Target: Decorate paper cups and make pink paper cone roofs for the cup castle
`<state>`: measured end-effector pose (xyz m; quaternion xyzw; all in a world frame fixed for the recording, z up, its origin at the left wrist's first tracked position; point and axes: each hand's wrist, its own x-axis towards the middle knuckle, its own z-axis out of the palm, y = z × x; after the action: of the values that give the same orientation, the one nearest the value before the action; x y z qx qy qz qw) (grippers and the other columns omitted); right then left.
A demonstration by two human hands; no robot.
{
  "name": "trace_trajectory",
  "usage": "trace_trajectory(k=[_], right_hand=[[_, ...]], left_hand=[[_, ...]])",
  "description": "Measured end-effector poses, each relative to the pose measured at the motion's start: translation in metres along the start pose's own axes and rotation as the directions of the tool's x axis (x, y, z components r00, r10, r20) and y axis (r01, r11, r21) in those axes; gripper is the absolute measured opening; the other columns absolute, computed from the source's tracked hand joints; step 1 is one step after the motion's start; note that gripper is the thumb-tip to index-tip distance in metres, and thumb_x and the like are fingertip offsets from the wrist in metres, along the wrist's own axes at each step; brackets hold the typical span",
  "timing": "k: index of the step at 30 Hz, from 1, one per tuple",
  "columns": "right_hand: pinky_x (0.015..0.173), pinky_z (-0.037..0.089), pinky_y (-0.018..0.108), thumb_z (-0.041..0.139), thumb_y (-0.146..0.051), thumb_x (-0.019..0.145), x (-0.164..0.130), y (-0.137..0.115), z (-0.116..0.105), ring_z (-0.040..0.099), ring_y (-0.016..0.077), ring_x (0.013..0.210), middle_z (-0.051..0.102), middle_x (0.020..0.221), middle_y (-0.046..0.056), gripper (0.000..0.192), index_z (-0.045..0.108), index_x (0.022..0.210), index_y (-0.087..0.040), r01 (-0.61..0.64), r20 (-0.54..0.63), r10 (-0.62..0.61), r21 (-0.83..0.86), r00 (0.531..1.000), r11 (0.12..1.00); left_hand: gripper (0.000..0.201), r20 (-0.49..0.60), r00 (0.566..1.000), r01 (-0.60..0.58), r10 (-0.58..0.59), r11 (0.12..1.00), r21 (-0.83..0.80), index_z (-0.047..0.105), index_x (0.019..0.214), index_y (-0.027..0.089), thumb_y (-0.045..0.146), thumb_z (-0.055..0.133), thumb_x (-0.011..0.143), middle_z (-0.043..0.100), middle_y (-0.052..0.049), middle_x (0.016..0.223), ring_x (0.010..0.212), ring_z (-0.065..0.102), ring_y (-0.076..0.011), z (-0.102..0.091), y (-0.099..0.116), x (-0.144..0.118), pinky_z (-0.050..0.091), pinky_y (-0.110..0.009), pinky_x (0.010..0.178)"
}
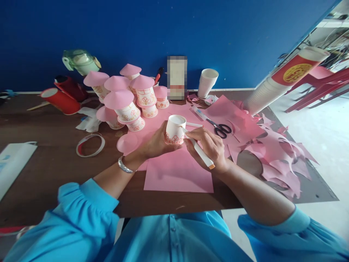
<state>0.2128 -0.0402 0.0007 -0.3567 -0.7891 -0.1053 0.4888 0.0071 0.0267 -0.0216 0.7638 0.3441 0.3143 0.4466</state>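
Note:
A white paper cup (176, 127) with red flowers drawn around its lower part is upside down in my left hand (158, 143), whose fingers wrap its side and rim. My right hand (208, 145) grips a white marker (201, 153) with an orange end, and the marker's tip touches the cup's side near the top. Beneath both hands lies a sheet of pink paper (178, 178). To the left stand several decorated paper cups with pink cone tops (119, 99), some stacked. A loose pink paper cone (127, 142) rests near my left wrist.
Black-handled scissors (223, 130) and pink paper scraps (278, 163) lie to the right. A tall stack of cups (267, 87) leans at the right edge; a shorter cup stack (207, 83) stands at the back. A tape roll (91, 145) and red tubes (61, 102) are left.

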Motion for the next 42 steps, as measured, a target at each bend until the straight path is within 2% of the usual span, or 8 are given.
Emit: trace_trajectory(k=[6,11,16,23,29,34,42], right_hand=[[0.063,0.059,0.029,0.060,-0.015,0.101,0.001,0.000,0.001,0.074,0.0169,0.071,0.074,0.083,0.001,0.013,0.063,0.111,-0.023,-0.024,-0.036,0.024,-0.010,0.999,1.000],[0.057,0.055,0.027,0.061,-0.014,0.101,0.003,0.000,0.000,0.074,0.0160,0.070,0.074,0.081,0.002,0.010,0.062,0.107,-0.022,-0.025,-0.038,0.025,-0.012,0.999,1.000],[0.060,0.056,0.027,0.062,-0.016,0.100,0.005,0.000,-0.004,0.076,0.0171,0.075,0.075,0.085,0.003,0.009,0.063,0.106,-0.022,-0.055,-0.035,0.055,0.000,0.998,0.998],[0.065,0.059,0.028,0.062,-0.016,0.100,0.004,0.002,-0.005,0.075,0.0176,0.075,0.075,0.085,0.002,0.010,0.064,0.107,-0.023,-0.070,-0.022,0.071,0.014,0.997,0.997],[0.066,0.059,0.027,0.063,-0.013,0.098,0.004,0.002,-0.005,0.075,0.0169,0.076,0.075,0.086,0.002,0.013,0.066,0.107,-0.022,-0.080,-0.017,0.081,0.051,0.997,0.995],[0.064,0.058,0.026,0.063,-0.013,0.098,0.005,-0.001,-0.007,0.076,0.0163,0.075,0.076,0.084,0.002,0.010,0.064,0.103,-0.022,-0.086,0.024,0.085,0.042,0.996,0.995],[0.062,0.057,0.024,0.060,-0.011,0.099,0.002,-0.002,-0.003,0.073,0.0137,0.069,0.075,0.082,0.001,0.011,0.061,0.100,-0.022,-0.080,0.031,0.077,0.089,0.997,0.993]], left_hand=[[0.074,0.079,0.996,0.039,-0.028,0.989,-0.144,0.049,0.137,0.021,0.043,0.087,0.077,0.064,-0.014,0.128,0.115,0.063,-0.0326,-0.002,0.006,0.000,0.056,-0.047,0.089],[0.082,0.124,0.992,0.059,-0.033,0.974,-0.220,0.047,0.143,0.023,0.045,0.088,0.076,0.065,-0.014,0.130,0.121,0.063,-0.0341,-0.004,0.005,-0.001,0.056,-0.048,0.093],[0.087,0.169,0.984,0.094,-0.050,0.959,-0.266,0.047,0.148,0.027,0.044,0.089,0.074,0.064,-0.012,0.134,0.122,0.062,-0.0336,-0.006,0.004,0.000,0.057,-0.051,0.096],[0.090,0.191,0.978,0.138,-0.082,0.944,-0.299,0.050,0.148,0.024,0.042,0.092,0.071,0.066,-0.014,0.130,0.117,0.065,-0.0327,-0.008,0.003,0.001,0.058,-0.049,0.094],[0.089,0.229,0.971,0.147,-0.070,0.928,-0.341,0.048,0.148,0.023,0.042,0.092,0.073,0.065,-0.014,0.131,0.119,0.063,-0.0324,-0.009,-0.001,0.000,0.055,-0.049,0.099],[0.083,0.211,0.977,0.113,-0.035,0.922,-0.371,0.049,0.144,0.023,0.042,0.092,0.075,0.067,-0.011,0.126,0.115,0.064,-0.0304,-0.010,-0.003,0.000,0.056,-0.047,0.098],[0.086,0.184,0.981,0.127,-0.061,0.918,-0.376,0.048,0.143,0.023,0.044,0.093,0.073,0.068,-0.010,0.119,0.107,0.066,-0.0286,-0.008,-0.005,0.000,0.058,-0.043,0.089]])
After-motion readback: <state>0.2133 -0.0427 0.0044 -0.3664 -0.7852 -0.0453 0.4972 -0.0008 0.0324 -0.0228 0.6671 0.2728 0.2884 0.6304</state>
